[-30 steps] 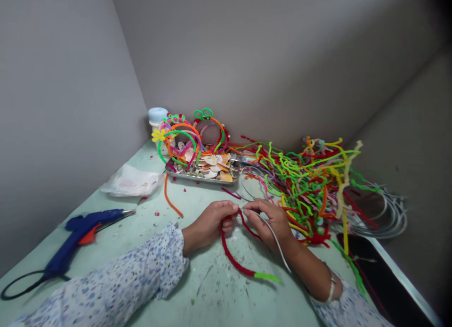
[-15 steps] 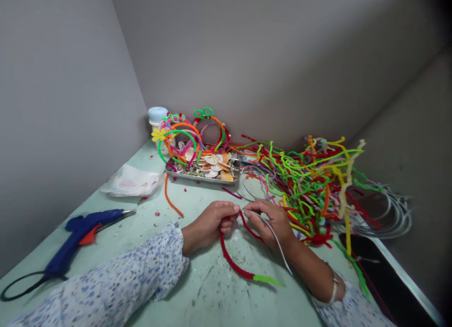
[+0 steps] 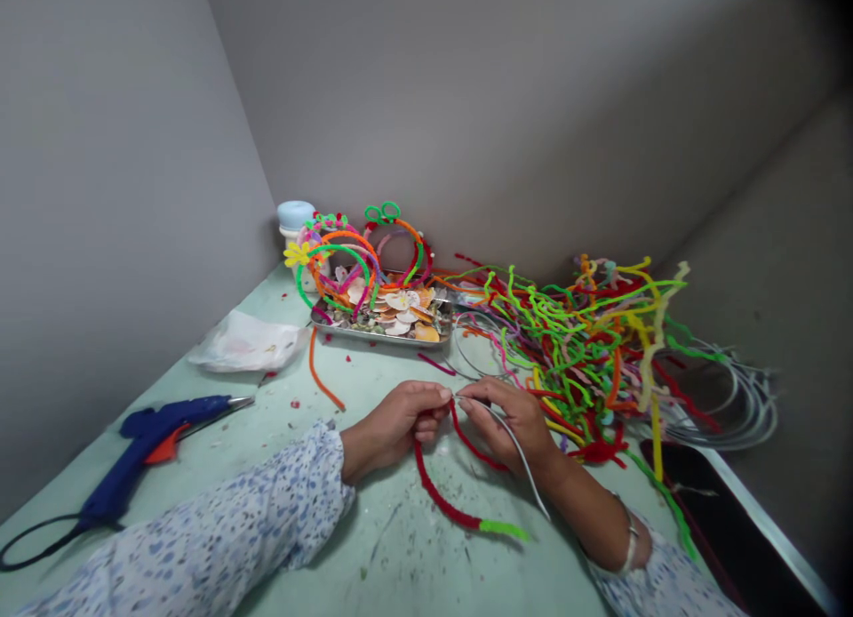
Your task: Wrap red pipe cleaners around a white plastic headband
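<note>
My left hand and my right hand meet fingertip to fingertip over the pale green table. Both pinch the end of a thin grey plastic headband, which runs back under my right palm towards my wrist. A red pipe cleaner with a green tip starts at the same pinch point, loops between my hands and lies down on the table. My left fingers are curled around its upper part.
A blue glue gun lies at the left. A metal tray of shells and finished headbands stands at the back, by a white jar and a plastic bag. A pipe-cleaner heap and bare headbands lie right.
My hands stay together at the headband end. The red loop between them has shifted slightly lower and to the right; the view has drifted a little.
</note>
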{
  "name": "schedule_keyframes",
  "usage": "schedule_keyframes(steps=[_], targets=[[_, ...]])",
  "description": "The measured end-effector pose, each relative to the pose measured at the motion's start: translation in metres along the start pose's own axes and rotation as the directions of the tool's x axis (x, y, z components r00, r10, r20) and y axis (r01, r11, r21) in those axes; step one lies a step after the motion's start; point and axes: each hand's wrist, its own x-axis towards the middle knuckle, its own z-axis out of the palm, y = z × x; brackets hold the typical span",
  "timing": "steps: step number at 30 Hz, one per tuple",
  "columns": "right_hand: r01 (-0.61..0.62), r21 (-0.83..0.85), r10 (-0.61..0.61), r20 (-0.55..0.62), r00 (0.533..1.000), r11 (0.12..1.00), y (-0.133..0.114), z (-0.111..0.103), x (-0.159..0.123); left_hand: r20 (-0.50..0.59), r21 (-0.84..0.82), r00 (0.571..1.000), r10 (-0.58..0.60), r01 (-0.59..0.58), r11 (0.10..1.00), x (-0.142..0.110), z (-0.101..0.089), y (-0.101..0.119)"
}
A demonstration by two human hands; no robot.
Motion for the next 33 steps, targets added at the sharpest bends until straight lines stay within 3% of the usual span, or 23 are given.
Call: schedule_keyframes(steps=[15, 33], targets=[[-0.003, -0.001, 0.003, 0.001, 1.0, 1.0, 0.0006, -0.0002, -0.0008, 0.054, -0.057, 0.998, -0.028, 0.031, 0.998, -0.0004, -0.0008, 0.001], [-0.005, 0.012, 0.004, 0.018, 1.0, 1.0, 0.0017, 0.0015, -0.0018, 0.032, -0.049, 0.999, -0.029, 0.03, 0.998, -0.0002, -0.0019, -0.0007]])
